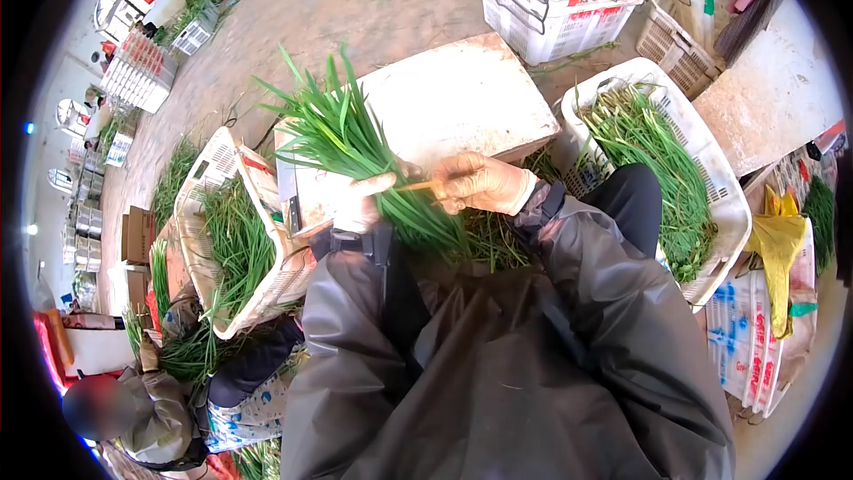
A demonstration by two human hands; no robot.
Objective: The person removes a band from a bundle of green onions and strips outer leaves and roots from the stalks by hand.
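Note:
A bunch of garlic chives (342, 129) lies across my lap side of the white board, its green leaves fanning toward the far left. My left hand (360, 200), in a pale glove, is closed around the bunch near its middle. From the right, my gloved right hand (484, 182) pinches an orange-tan band (418, 185) and stretches it beside the bunch. The part of the band behind the stems is hidden. A white-topped board (453, 98) stands just beyond both hands, with a knife (291, 209) on its left edge.
Crates of loose chives stand at my left (227, 240) and right (702, 151). Stacked white crates (560, 13) rise beyond the board. A yellow bag (777, 249) hangs over crates at far right. Another person (160, 418) sits at lower left, handling chives.

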